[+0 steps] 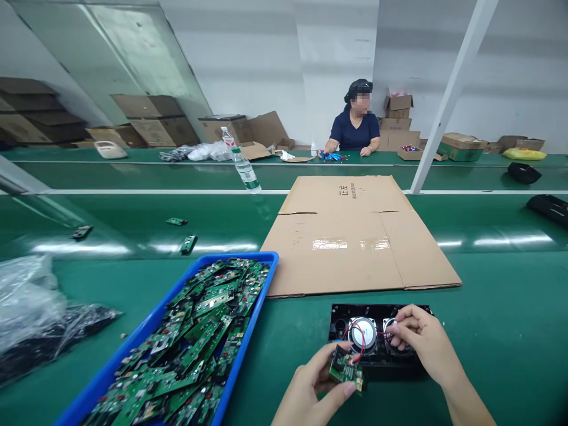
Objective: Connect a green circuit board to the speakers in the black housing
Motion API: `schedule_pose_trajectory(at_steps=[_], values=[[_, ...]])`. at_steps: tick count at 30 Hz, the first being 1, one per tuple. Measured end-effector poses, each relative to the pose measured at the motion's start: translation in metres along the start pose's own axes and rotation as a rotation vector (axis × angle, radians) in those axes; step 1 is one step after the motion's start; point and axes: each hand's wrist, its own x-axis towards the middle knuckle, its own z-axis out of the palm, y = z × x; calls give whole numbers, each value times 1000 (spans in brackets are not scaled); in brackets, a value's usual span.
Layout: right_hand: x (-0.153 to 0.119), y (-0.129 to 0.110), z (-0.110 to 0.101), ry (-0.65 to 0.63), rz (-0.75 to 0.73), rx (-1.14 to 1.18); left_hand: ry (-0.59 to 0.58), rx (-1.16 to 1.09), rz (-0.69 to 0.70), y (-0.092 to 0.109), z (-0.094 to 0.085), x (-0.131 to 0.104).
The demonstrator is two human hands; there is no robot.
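Two hands at the near table edge: our left hand (310,384) pinches a small board (346,371), our right hand (421,340) grips the red wires (360,346) over the black panel (377,337) with its speakers. Blue tray (248,331) sits just left, cardboard (355,236) just behind; bare green belt (510,331) to the right.

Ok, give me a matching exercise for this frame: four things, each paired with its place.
1. small board
2. blue tray
3. flat cardboard
4. water bottle

a. far side of the belt, upright
b. in the left hand
c. left of the hands, full of boards
d. just beyond the speaker panel

Pairs: 1-b, 2-c, 3-d, 4-a
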Motion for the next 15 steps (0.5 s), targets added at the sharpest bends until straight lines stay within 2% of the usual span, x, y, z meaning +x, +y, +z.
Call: schedule_pose_trajectory(at_steps=[4,9,15], values=[[1,3,-12,87,-18,22,-11,98,22,3,18,11],[-2,3,-3,70,-117,-57,68,273,110,-1,32,21],[-5,5,9,77,-527,-429,59,331,164,-13,34,28]])
